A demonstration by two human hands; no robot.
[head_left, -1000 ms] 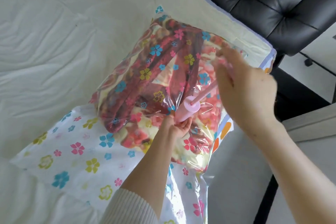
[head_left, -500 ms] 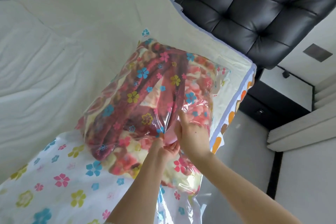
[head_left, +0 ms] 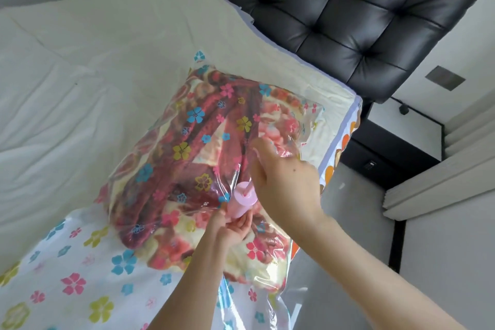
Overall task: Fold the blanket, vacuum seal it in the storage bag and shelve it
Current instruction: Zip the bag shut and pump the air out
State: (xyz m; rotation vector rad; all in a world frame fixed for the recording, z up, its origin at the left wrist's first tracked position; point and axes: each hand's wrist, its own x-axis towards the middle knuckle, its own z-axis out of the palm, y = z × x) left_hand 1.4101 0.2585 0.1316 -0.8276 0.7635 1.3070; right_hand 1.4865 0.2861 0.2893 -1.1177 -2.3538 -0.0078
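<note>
Storage bag point(head_left: 171, 222), clear plastic printed with coloured flowers, was seen lying on a cream sheet point(head_left: 80, 88) near the right edge of the bed. Inside it, a folded blanket point(head_left: 187, 158) in red, pink and cream was packed, filling the half of the bag nearer the headboard; the nearer part of the bag was spread flat on the sheet. A pink hand pump point(head_left: 241, 202) was stood on top of the bulging bag, tilted slightly, with its thin pink rod rising toward the right hand. The pump's barrel was gripped at its base by the left hand point(head_left: 233, 225), fingers curled round it from below. The right hand point(head_left: 284, 182) was held just above and to the right of the barrel, its fingers bent round the top of the rod; the handle itself was hidden by the hand, so the exact grasp could not be made out. A black tufted headboard point(head_left: 348, 21) was visible beyond the bag, and a dark bedside unit point(head_left: 388, 158) was set beside the bed's right edge. A patterned strip with orange shapes point(head_left: 337, 153) was exposed along the mattress side.
</note>
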